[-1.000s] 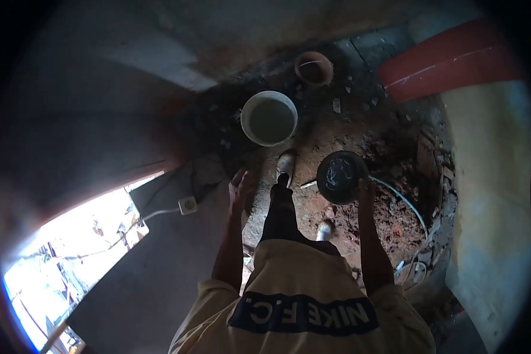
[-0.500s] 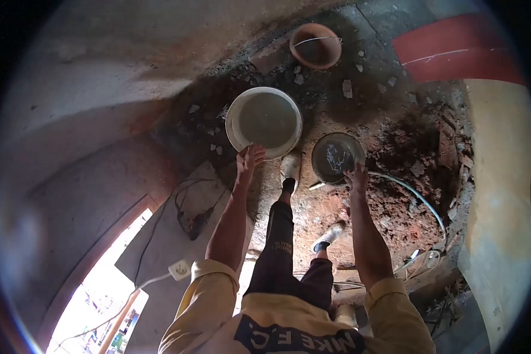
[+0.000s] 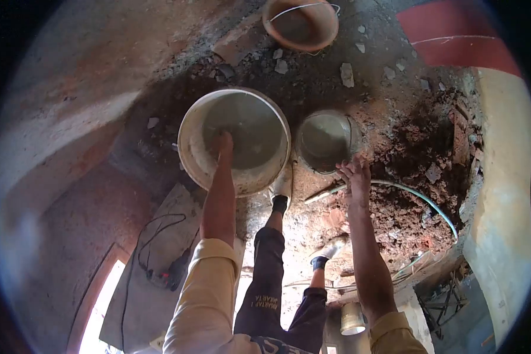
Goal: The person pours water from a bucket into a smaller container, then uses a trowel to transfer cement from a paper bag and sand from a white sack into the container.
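Observation:
My left hand [image 3: 224, 143] reaches inside a large pale bucket [image 3: 190, 159] of murky grey liquid. Its fingers are hidden at the liquid's surface. To the right stands a smaller dark bucket [image 3: 350, 127], also with greyish liquid in it. My right hand [image 3: 354, 172] is at the near right side of this smaller bucket, fingers spread and holding nothing. A shoe [image 3: 281, 183] of mine stands close by the large bucket's near right side.
An orange-brown bucket [image 3: 334, 29] with a wire handle stands at the back. A pale blue hose [image 3: 429, 203] curves over reddish rubble [image 3: 407, 177] on the right. Stone chips [image 3: 347, 75] lie behind the buckets. At lower left, a cable [image 3: 137, 251] lies on a grey board [image 3: 159, 236].
My left hand has gone from the large bucket's near rim down into it. My right hand stays by the smaller bucket. The view has shifted, and both buckets look larger.

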`<state>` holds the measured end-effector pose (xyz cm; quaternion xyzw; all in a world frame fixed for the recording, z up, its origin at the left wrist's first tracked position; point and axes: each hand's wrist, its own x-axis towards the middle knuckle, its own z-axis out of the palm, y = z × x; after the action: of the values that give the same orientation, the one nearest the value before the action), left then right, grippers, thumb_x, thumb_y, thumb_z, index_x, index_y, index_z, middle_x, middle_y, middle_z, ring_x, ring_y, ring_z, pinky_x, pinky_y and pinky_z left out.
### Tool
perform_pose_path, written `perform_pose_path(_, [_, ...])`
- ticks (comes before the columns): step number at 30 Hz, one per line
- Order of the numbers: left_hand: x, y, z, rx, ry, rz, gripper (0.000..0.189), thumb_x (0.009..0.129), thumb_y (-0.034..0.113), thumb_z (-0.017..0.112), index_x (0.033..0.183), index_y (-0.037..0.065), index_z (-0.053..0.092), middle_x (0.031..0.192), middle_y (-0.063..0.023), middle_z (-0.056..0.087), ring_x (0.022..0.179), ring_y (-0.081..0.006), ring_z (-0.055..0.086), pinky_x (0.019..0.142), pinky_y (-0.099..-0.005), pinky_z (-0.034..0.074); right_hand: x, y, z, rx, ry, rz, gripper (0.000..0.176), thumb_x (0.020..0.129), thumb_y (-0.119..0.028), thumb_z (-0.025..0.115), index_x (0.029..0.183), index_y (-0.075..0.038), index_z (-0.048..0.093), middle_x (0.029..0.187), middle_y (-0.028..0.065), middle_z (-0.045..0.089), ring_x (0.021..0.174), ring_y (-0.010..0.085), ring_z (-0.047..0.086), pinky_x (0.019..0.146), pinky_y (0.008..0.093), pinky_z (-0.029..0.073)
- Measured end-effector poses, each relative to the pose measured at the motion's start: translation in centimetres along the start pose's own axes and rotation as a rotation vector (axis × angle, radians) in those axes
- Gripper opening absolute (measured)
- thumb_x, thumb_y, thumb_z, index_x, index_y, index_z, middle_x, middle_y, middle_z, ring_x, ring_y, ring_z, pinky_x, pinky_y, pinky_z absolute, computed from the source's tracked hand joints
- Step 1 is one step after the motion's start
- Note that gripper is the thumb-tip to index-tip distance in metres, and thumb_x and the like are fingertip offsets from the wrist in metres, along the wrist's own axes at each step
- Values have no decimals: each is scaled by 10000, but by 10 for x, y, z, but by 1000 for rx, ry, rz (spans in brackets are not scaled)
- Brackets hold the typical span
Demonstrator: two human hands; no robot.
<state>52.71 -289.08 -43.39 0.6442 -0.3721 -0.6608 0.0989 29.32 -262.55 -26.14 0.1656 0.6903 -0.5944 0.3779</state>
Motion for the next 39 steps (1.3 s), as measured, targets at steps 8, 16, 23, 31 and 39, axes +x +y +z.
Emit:
perform_pose_path(8, [-19,44,6,-644,-987,-115,463,929,369,411,932,-24,656,953,-179,664,933,-274,620,903,-397,454,20,0,21,-3,15,31,334,876,-363,652,1066,-115,534,811,13,568,780,150,611,728,348,509])
perform_pose_path(16, [-160,43,107,-385,-979,126,931,746,726,541,1336,20,406,1297,-186,501,1192,-301,500,1050,-456,356,11,-3,27,81,43,6,307,896,-385,615,988,-102,539,738,2,572,696,142,624,642,289,507])
perform_pose_path(23, [-157,87,75,-152,-680,30,663,905,552,432,1297,20,477,1264,-150,552,1169,-285,528,1009,-433,393,7,9,16,75,93,40,315,898,-415,601,985,-122,525,731,8,587,684,142,628,638,295,502])
perform_pose_path(31, [15,3,-41,25,-43,-145,428,954,368,383,955,25,639,763,-108,660,651,-180,628,589,-302,503,2,21,11,137,65,13,368,853,-437,650,1054,-155,524,819,31,588,755,186,631,696,314,529])
perform_pose_path(39, [18,-7,-14,-515,-512,-269,366,905,320,434,850,28,648,795,-135,654,746,-264,616,708,-413,493,2,21,18,87,95,79,425,820,-466,678,1034,-141,506,771,22,588,723,167,627,636,292,516])
